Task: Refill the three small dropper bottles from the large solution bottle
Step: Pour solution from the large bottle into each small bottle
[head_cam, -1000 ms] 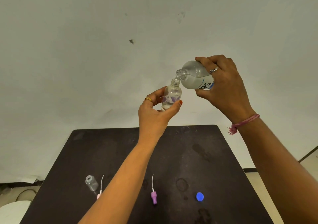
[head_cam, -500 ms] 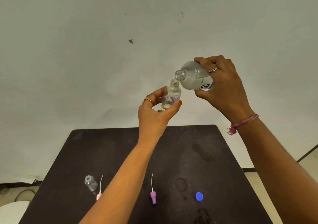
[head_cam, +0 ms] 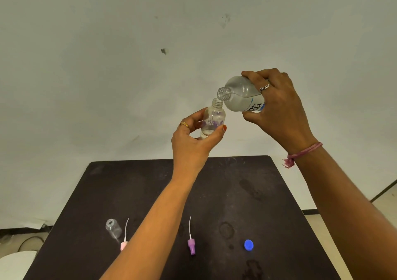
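My left hand (head_cam: 193, 144) holds a small clear dropper bottle (head_cam: 212, 120) with purple print upright above the table, a little liquid at its bottom. My right hand (head_cam: 277, 109) grips the large clear solution bottle (head_cam: 240, 94), tilted so its open neck sits right over the small bottle's mouth. A second small bottle (head_cam: 113, 228) stands uncapped on the dark table (head_cam: 247, 193) at the near left. A pink dropper top (head_cam: 124, 242) lies beside it, partly behind my left forearm, and a purple dropper top (head_cam: 191, 243) lies near the middle. I see no third small bottle.
A blue cap (head_cam: 248, 245) lies on the table at the near right. Damp marks spot the tabletop. A pale wall stands behind the table, and a white round object (head_cam: 15, 264) shows at the lower left, off the table.
The large bottle has stayed tilted over the small bottle, with both hands shifting only slightly. The liquid level in the small bottle looks about the same.
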`<state>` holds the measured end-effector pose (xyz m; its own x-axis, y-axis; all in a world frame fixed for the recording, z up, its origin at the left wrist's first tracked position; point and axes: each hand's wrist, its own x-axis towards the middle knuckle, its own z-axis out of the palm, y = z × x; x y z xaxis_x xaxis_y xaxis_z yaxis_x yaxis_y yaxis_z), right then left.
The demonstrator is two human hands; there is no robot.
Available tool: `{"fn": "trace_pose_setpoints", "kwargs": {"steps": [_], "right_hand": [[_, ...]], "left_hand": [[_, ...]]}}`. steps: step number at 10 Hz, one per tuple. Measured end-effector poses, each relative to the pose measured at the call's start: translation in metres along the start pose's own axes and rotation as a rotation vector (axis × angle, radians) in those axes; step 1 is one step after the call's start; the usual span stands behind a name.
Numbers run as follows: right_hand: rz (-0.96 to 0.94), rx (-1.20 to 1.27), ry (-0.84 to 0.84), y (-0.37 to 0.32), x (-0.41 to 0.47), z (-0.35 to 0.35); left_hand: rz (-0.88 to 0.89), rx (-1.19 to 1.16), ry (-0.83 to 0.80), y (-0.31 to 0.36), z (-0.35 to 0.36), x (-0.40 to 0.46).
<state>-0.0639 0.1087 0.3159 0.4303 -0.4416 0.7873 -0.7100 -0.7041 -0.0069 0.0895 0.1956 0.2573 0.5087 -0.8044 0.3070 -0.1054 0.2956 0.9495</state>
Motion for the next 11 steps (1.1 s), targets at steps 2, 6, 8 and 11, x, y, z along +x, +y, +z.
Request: {"fn": "trace_pose_setpoints", "kwargs": {"steps": [2, 6, 8, 11], "right_hand": [[0.004, -0.003, -0.003, 0.0, -0.0002, -0.0003], [0.002, -0.003, -0.002, 0.0003, -0.0001, -0.0006], [0.013, 0.005, -0.008, -0.0002, -0.001, 0.0008], [0.028, 0.005, -0.015, -0.0007, -0.0022, 0.0019]], "left_hand": [[0.001, -0.001, -0.002, -0.0001, 0.0007, 0.0001], [0.006, 0.001, -0.005, 0.0, 0.0016, 0.0005], [-0.001, 0.001, -0.005, 0.0005, 0.0017, 0.0013], [-0.008, -0.009, -0.008, 0.0001, 0.0024, 0.0005]]}}
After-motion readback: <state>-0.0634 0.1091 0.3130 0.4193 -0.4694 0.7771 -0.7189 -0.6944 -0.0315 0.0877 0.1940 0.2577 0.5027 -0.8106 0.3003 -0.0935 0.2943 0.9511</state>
